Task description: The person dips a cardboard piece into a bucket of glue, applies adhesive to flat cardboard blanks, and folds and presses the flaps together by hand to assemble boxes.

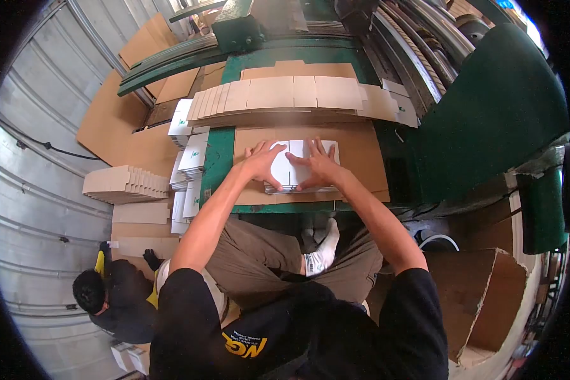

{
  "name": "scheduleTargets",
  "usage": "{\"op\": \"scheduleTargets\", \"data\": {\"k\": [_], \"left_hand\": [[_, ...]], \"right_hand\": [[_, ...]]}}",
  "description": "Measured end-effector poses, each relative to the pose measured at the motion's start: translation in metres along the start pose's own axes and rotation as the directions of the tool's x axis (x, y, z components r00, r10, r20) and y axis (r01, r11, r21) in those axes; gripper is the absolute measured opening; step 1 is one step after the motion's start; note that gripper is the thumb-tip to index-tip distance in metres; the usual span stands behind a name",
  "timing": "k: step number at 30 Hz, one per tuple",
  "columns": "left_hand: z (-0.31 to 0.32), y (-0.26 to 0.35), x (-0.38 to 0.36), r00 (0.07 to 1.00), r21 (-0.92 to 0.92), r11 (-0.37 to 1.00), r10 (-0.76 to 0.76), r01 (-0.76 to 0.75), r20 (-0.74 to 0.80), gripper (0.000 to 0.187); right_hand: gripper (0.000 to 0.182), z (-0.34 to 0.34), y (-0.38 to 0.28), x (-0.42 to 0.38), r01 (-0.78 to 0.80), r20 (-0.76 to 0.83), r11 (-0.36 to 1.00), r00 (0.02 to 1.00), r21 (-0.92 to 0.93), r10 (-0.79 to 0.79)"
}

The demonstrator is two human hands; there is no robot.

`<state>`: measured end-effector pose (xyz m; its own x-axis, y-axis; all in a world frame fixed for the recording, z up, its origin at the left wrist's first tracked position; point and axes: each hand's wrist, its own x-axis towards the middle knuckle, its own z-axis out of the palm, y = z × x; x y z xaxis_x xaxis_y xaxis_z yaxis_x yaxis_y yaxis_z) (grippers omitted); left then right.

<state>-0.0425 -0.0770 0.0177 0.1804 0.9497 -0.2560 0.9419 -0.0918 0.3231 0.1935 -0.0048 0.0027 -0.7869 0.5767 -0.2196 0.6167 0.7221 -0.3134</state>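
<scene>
A small stack of white cardboard blanks [297, 171] lies on a brown cardboard sheet [367, 152] right in front of me. On its left part rests my left hand [259, 163], fingers spread, thumb near the front edge. My right hand [320, 168] is spread over the stack's right part, its fingertips on the top and its thumb pointing inward. Both hands touch the blanks without wrapping round them. Just beyond, a long row of overlapping brown cardboard blanks [272, 95] lies across the green machine bed [218, 161].
Stacks of white printed blanks [193, 152] stand left of the bed, beside a pile of brown blanks [126, 183]. A co-worker [123, 288] in dark clothes is low at the left. Green machine housing [500, 120] and an open cardboard box [468, 297] are at the right.
</scene>
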Motion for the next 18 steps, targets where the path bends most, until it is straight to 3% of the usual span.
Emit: {"op": "scheduleTargets", "data": {"k": [6, 7, 10, 12, 13, 15, 16, 17, 18], "left_hand": [[0.001, 0.005, 0.001, 0.998, 0.059, 0.997, -0.052, 0.05, 0.031, 0.14], [0.003, 0.005, -0.001, 0.998, 0.058, 0.997, -0.05, 0.048, 0.029, 0.14], [0.0, 0.005, -0.001, 0.999, 0.065, 0.997, -0.037, 0.038, -0.014, 0.127], [-0.003, 0.006, 0.0, 0.997, 0.027, 1.0, 0.0, 0.002, -0.078, 0.098], [-0.003, 0.007, 0.002, 0.997, 0.035, 0.999, 0.012, -0.009, -0.083, 0.098], [-0.002, 0.005, 0.0, 0.996, -0.036, 0.996, 0.08, -0.081, -0.036, 0.073], [0.0, 0.005, -0.002, 0.996, -0.023, 0.997, 0.071, -0.073, -0.057, 0.067], [0.0, 0.002, 0.001, 0.996, -0.019, 0.998, 0.064, -0.065, -0.067, 0.067], [0.008, -0.007, 0.008, 0.994, -0.021, 0.995, 0.092, -0.093, -0.057, 0.067]], "right_hand": [[0.077, 0.013, -0.018, -0.036, 0.132, 0.001, 0.987, 0.991, -0.093, -0.132], [0.077, 0.015, -0.017, -0.036, 0.13, 0.001, 0.987, 0.991, -0.095, -0.131], [0.063, 0.02, -0.011, -0.031, 0.124, -0.08, 0.992, 0.989, -0.027, -0.126], [0.053, 0.02, -0.01, -0.027, 0.094, -0.029, 0.994, 0.995, -0.06, -0.096], [0.053, 0.017, -0.008, -0.026, 0.085, -0.04, 0.994, 0.995, -0.064, -0.088], [0.047, 0.013, -0.01, -0.024, 0.109, -0.094, 0.989, 0.991, 0.105, -0.099], [0.046, 0.007, -0.017, -0.028, 0.095, -0.199, 0.995, 0.976, 0.031, -0.087], [0.046, 0.004, -0.011, -0.018, 0.106, -0.204, 0.994, 0.974, 0.024, -0.099], [0.046, 0.007, 0.004, -0.002, 0.128, -0.307, 0.978, 0.949, 0.165, -0.072]]}}
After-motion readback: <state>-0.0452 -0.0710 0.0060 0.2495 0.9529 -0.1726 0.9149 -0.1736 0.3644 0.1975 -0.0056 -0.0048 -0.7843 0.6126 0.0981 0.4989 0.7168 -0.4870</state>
